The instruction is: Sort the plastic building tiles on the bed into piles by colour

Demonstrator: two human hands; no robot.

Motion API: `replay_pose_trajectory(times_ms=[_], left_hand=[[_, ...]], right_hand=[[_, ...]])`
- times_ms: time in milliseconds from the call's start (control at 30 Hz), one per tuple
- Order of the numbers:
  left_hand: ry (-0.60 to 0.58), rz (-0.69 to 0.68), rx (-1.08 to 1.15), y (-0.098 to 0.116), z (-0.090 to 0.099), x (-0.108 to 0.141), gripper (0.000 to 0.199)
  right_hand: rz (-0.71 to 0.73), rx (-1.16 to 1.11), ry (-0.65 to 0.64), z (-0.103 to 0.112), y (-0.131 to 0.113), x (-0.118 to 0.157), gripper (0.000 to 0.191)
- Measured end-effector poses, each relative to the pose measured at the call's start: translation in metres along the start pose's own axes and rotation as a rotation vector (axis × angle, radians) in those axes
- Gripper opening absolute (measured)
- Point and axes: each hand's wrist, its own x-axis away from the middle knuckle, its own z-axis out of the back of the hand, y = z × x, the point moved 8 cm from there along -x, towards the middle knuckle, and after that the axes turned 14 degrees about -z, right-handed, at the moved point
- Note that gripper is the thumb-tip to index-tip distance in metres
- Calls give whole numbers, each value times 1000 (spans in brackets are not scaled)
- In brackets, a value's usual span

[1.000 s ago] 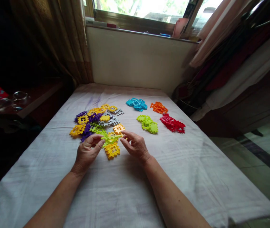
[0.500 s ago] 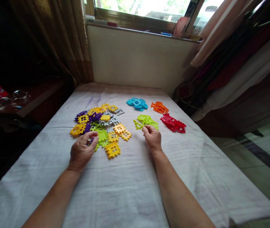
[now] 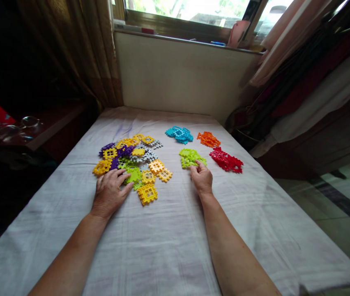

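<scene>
My left hand (image 3: 110, 192) lies with fingers spread over the near left edge of a mixed heap, touching green pieces (image 3: 134, 174). Purple pieces (image 3: 125, 151), grey pieces (image 3: 148, 156) and yellow pieces (image 3: 147, 194) make up the rest of that heap. At the near edge of a small lime-green pile (image 3: 190, 158), my right hand (image 3: 202, 179) has its fingers closed; whether a piece is pinched in them is too small to tell.
Beyond the lime-green pile lie a blue pile (image 3: 179, 135) and an orange pile (image 3: 208, 139). A red pile (image 3: 226, 160) is to its right. Glasses (image 3: 30, 122) rest on a side table at the left. Clothes hang at the right.
The lime-green piece at my right fingertips has moved right onto its pile, along with that hand. My left hand has gone from a pinch to spread fingers on the mixed heap.
</scene>
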Motion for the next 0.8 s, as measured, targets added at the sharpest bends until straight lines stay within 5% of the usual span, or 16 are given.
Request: replay_pose_trajectory(times_ms=[267, 467, 633, 800], left_hand=[[83, -37, 24, 5, 11, -3, 23], [249, 3, 160, 0, 26, -4, 29], [355, 168, 334, -5, 30, 4, 33], [336, 332, 625, -2, 13, 7, 45]], right_hand=[[70, -15, 33, 2, -4, 7, 40], [267, -31, 7, -2, -27, 26, 28], [482, 26, -138, -23, -53, 63, 26], [669, 92, -365, -52, -69, 108, 38]])
